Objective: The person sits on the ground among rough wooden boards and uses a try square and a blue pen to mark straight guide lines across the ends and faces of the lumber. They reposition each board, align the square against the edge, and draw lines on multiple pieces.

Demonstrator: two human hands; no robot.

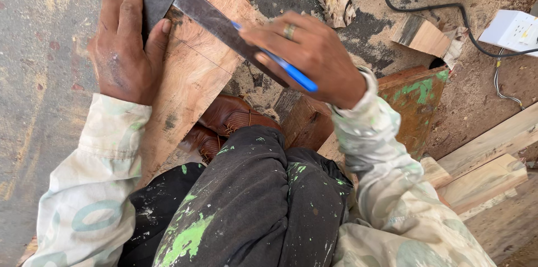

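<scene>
A sawdust-strewn floor (56,76) was seen, offcuts (423,36) and a cable (448,8) scattered about. A square (207,17) was pressed onto a board (190,76) by the left hand (124,48); a blue pen (291,73) was gripped in the right hand (311,56).

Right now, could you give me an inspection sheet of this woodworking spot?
Surface: sawdust-strewn ground.
Job's things: reddish wooden board with dark metal try square laid across it; blue pen.
Clutter: small wood offcut, pale planks, green-stained wooden piece.
Grippers: left hand presses the square's stock; right hand holds the pen against the blade.
Cables: black cable; white socket box.
Surroundings: brown leather shoe under the board.
</scene>
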